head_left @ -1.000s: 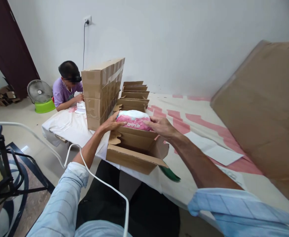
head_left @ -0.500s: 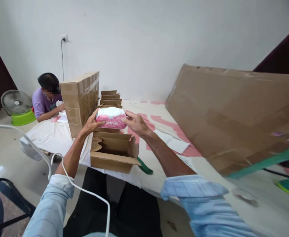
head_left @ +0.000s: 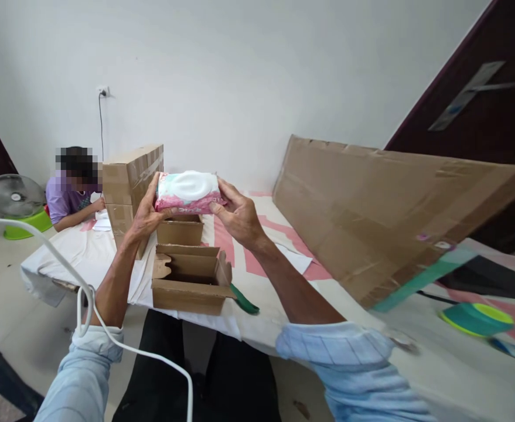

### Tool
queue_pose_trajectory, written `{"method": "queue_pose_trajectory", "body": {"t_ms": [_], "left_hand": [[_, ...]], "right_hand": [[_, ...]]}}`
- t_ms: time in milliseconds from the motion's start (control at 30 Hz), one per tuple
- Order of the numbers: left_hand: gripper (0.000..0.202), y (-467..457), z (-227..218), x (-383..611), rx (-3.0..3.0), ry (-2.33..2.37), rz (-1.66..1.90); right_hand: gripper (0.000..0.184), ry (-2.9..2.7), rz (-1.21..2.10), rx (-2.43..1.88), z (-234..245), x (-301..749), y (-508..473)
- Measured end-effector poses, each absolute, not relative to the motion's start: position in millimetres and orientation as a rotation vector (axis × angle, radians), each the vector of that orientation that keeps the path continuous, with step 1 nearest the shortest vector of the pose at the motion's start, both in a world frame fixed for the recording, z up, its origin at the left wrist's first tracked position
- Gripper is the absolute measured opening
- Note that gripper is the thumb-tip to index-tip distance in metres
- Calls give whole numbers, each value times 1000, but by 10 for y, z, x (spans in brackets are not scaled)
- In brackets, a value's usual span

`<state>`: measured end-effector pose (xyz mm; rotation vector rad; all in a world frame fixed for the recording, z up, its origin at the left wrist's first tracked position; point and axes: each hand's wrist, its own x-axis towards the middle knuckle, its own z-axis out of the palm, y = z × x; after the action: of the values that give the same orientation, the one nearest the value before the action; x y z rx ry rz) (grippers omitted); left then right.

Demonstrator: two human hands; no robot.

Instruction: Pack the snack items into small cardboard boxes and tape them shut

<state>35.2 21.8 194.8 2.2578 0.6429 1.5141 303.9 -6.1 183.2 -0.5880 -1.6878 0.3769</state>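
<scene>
A pink and white soft pack with a white lid (head_left: 188, 191) is held up in the air between both hands. My left hand (head_left: 145, 212) grips its left end and my right hand (head_left: 236, 215) grips its right end, fingers closed on it. Below the pack, at the table's near edge, stands a small open cardboard box (head_left: 189, 281) with its flaps out. More open boxes (head_left: 180, 228) stand in a row behind it.
A tall stack of taped cardboard boxes (head_left: 130, 183) rises at the left. A large flat cardboard sheet (head_left: 380, 205) leans at the right. A green-handled tool (head_left: 242, 299) lies by the open box. Another person (head_left: 70, 189) sits at the far left corner. A green tape roll (head_left: 477, 317) lies at right.
Both hands have lifted the pack higher above the open box and tipped its white lid upward. My view has swung to the right.
</scene>
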Motion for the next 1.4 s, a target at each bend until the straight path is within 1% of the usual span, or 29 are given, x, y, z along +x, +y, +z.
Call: {"method": "queue_pose_trajectory", "body": {"t_ms": [167,267,333,400,533,633,700,833,933,1133,1400], "left_hand": [[125,187,2063,344,2337,573,1517],[117,210,2034,301,2297,582,1584],[113,249,1970,230,2249,610,1637],[112,306,1882,134,2196,658,1691],[114,450,1672,-25,2093,794,1759],[112,546,1500,-61,2059,887,1726],[110,589,1383,-57,2042,910,1686],[110,611,1152,-28,1989,934,1564],[112,590,962,6,1917,971,1451],[106,627,500,145,1804,1050,1278],[99,982,68,376,1738,1163,1250]], "right_hand": [[73,-1721,277,-564,1932,3017,-293],[77,-1768,307,-595,1847,3078,-362],[79,-1782,367,-679,1692,3175,-347],[79,-1781,486,-839,1479,3300,-297],[76,-1742,844,-1179,1053,3475,-200],[63,-1721,1067,-1195,860,3469,-188],[52,-1738,1145,-1175,806,3440,-215],[36,-1797,1068,-1202,823,3433,-357],[29,-1848,997,-1201,887,3459,-510],[28,-1892,944,-1183,956,3458,-709],[29,-1933,896,-1152,944,3465,-758]]}}
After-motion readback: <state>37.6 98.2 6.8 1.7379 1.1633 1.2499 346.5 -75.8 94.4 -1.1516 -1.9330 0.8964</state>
